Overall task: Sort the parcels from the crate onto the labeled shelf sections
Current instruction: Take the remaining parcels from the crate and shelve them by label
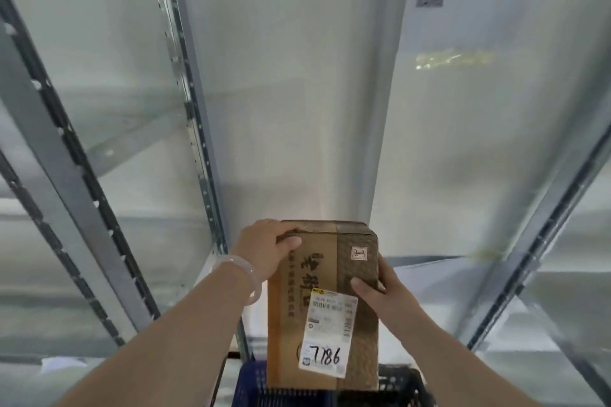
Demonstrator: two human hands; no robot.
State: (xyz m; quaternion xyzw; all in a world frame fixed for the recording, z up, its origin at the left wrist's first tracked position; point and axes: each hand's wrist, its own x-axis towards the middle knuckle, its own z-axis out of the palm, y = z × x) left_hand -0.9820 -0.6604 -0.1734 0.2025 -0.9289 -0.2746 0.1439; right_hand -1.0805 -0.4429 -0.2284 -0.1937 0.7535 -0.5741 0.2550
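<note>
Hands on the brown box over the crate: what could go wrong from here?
Slip: the left hand grips the box only at its top corner and the right hand pinches its side, neither under it, so it could drop into the blue crate. Missort: no section labels are readable on the shelf frame, so the box marked 7186 could land wrong.

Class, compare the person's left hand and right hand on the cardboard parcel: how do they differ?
The left hand grips the parcel at its top corner; the right hand holds its side edge, lower down. The left wrist wears a pale bangle; the right wrist is bare. Both press a thumb on the parcel's front.
</note>
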